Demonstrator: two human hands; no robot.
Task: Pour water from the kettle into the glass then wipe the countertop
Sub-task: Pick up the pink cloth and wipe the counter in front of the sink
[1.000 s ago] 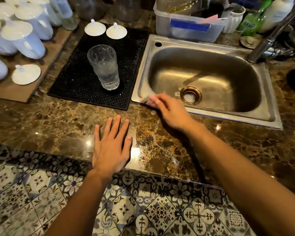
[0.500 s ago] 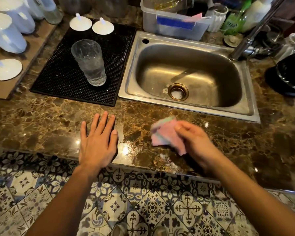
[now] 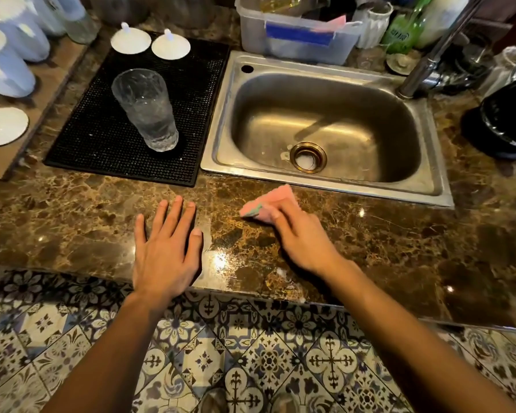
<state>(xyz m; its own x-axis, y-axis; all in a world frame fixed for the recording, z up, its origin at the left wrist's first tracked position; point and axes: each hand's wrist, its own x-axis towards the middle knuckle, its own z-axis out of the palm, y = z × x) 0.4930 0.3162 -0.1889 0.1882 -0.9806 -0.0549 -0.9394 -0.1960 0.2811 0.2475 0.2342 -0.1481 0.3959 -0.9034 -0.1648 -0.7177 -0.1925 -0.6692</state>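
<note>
A clear textured glass (image 3: 146,110) with water in its lower part stands on a black rubber mat (image 3: 108,138). My right hand (image 3: 304,236) presses a pink cloth (image 3: 268,201) onto the brown marble countertop (image 3: 399,242) just in front of the sink; the cloth sticks out past my fingers. My left hand (image 3: 164,248) lies flat on the countertop, fingers spread, holding nothing. A black kettle (image 3: 507,120) stands at the right edge, partly cut off.
A steel sink (image 3: 325,126) with a tap (image 3: 429,55) is behind my right hand. A plastic tub (image 3: 295,40), bottles and a white cup line the back. White pots and lids (image 3: 3,126) sit on a wooden board at the left. Patterned floor tiles lie below.
My right hand carried the pink cloth from the sink's front rim toward me, then back up and slightly right onto the countertop. My left hand has stayed flat in place.
</note>
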